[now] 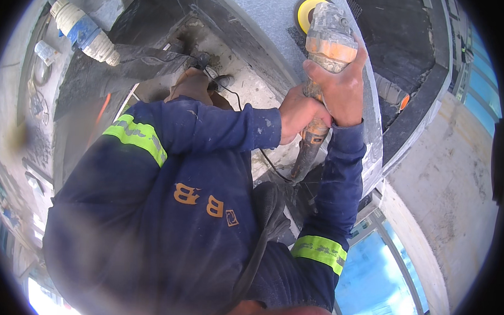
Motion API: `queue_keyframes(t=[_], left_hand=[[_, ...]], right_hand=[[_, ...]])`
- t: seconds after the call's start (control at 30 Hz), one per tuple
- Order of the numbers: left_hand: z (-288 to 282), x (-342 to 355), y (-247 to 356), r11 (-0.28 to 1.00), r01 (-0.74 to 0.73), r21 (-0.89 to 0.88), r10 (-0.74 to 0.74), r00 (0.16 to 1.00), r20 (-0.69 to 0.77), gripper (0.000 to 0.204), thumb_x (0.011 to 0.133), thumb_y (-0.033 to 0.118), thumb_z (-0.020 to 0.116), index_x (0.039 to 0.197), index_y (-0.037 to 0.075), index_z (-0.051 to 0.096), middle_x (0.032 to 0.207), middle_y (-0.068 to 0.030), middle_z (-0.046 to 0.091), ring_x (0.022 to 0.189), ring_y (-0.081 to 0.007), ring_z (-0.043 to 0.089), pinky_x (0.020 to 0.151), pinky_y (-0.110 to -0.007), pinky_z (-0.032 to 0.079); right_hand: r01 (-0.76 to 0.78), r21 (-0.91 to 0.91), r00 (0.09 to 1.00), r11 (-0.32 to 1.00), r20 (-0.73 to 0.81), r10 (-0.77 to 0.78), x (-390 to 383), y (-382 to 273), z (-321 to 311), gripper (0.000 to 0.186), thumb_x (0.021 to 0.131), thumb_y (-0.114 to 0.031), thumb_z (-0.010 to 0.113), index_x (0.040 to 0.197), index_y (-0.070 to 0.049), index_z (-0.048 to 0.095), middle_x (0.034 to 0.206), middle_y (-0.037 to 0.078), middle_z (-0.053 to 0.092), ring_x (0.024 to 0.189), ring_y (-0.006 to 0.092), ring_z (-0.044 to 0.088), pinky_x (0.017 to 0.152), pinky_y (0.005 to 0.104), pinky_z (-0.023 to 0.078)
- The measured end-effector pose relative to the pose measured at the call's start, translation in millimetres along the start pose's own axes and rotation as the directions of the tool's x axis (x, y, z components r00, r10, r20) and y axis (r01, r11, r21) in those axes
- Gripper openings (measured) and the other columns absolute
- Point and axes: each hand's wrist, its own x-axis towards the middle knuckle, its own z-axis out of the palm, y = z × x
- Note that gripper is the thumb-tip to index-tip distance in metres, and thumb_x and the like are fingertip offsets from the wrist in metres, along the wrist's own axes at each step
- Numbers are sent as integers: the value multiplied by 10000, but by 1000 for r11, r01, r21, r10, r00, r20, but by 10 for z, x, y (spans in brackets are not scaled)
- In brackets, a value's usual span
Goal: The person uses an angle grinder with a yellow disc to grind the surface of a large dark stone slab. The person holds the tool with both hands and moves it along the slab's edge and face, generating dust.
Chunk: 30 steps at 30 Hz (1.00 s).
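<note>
A dusty grey-and-orange angle polisher, with a yellow round pad at its head, lies lengthwise along a grey speckled stone slab. My right hand grips it just behind the head, thumb across the body and fingertips round the far side. Lower and to the left, my left hand is wrapped round its narrower body, close to my right hand. A black cord runs from the tool's lower end. Whether the pad touches the slab I cannot tell.
A taped white-and-blue tool lies at upper left, beside small debris. Another dusty tool with an orange end lies right of the slab, inside a dark recess with a raised edge. Blue glazing shows at lower right.
</note>
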Motion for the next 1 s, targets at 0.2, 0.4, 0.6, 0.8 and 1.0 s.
queue_keyframes(t=[0.2, 0.4, 0.6, 0.8, 1.0], left_hand=[[0, 9, 49, 997, 14, -70, -6, 994, 109, 314, 639, -74, 648, 950, -38, 614, 843, -122, 639, 755, -230, 641, 667, -341, 509], [-15, 65, 24, 999, -29, -40, 31, 999, 45, 314, 637, -76, 654, 946, -36, 617, 841, -117, 638, 762, -229, 641, 662, -342, 508], [-7, -22, -23, 997, -25, -68, 28, 998, 51, 336, 632, -81, 650, 963, -37, 615, 869, -122, 639, 799, -228, 641, 680, -341, 506], [6, 48, 24, 998, 20, -57, -16, 998, 64, 320, 629, -80, 651, 944, -34, 622, 856, -126, 638, 789, -231, 644, 668, -345, 505], [-29, 28, 2, 1000, -2, -19, 4, 998, 68, 416, 625, -89, 644, 1034, -44, 582, 902, -134, 641, 829, -235, 647, 701, -338, 511]], right_hand=[[-127, 35, 985, 991, -109, 130, 17, -46, -5, 883, 713, -202, 826, 1355, 74, 287, 1127, 206, 591, 1021, 274, 617, 895, 355, 501], [-48, -14, 999, 999, -12, 47, 28, -32, -31, 871, 711, -199, 829, 1343, 71, 294, 1141, 209, 584, 1009, 263, 621, 864, 343, 515], [-49, 14, 997, 999, -53, 49, 0, -27, 9, 919, 674, -243, 832, 1363, 39, 294, 1078, 259, 620, 968, 362, 650, 849, 405, 523], [-76, -11, 996, 997, -39, 76, 36, 5, -24, 915, 687, -227, 837, 1366, 55, 292, 1115, 233, 596, 979, 304, 642, 860, 375, 519], [-93, 1, 996, 996, -1, 93, -16, -54, -31, 922, 705, -213, 834, 1387, 57, 274, 1195, 224, 562, 1038, 263, 613, 909, 351, 498]])
